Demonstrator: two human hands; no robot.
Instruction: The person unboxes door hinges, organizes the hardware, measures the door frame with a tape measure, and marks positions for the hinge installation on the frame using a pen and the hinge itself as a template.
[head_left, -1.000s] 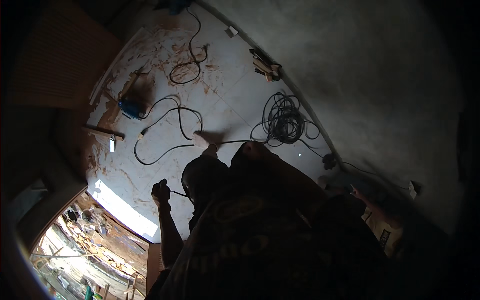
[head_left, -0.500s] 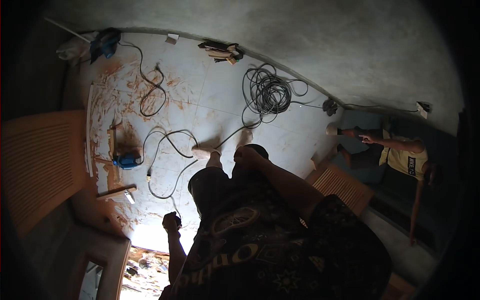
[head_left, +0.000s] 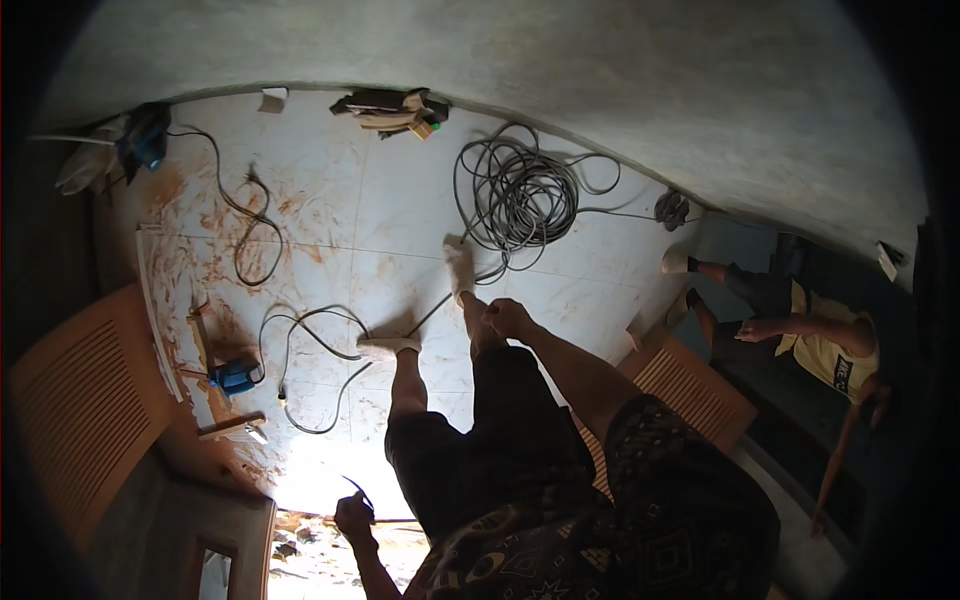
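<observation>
My left hand (head_left: 355,515) is low on the left against the bright doorway, its fingers closed. A thin, dark, curved thing (head_left: 359,490) sticks up from it; its kind cannot be told in the glare. My right hand (head_left: 508,318) is closed like a fist over my right shin, and whatever it may hold is hidden. Ahead of my feet lies a big tangle of dark cable (head_left: 520,195). A blue power tool (head_left: 233,376) rests on the left of the floor, and its looped cord (head_left: 312,432) runs toward my left foot.
Brown dust and shavings mark the tiled floor (head_left: 400,215). Scrap wood (head_left: 395,108) lies by the far wall, a second blue tool (head_left: 143,138) at far left. Slatted wooden panels (head_left: 95,400) stand on both sides. At right a person in a yellow top (head_left: 820,345) sits.
My right foot has stepped forward toward the cable tangle. My left hand has moved lower in the picture, over the bright doorway. The other person's hand has shifted down toward the lap.
</observation>
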